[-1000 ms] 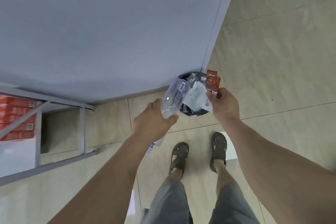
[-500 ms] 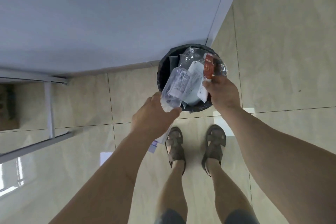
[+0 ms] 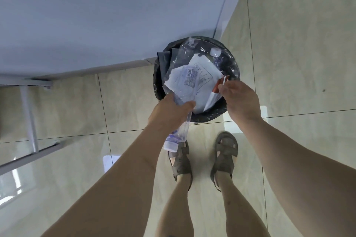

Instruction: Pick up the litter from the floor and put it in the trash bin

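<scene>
Above the trash bin (image 3: 221,115): left hand (image 3: 169,115) grips a barcode-labelled plastic bottle (image 3: 185,81), print unreadable; right hand (image 3: 240,100) pinches a red-white wrapper (image 3: 215,92).

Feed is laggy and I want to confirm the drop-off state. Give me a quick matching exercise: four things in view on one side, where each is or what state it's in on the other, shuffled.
Things:
1. clear plastic bottle
2. trash bin
3. white paper packet
4. red carton

Places or states:
A. pinched at the right hand
B. standing at the wall corner, black liner inside
C. gripped by the left hand, cap toward the feet
D. lying over the bin opening, printed side up

Pairs: 1-C, 2-B, 3-D, 4-A
</scene>
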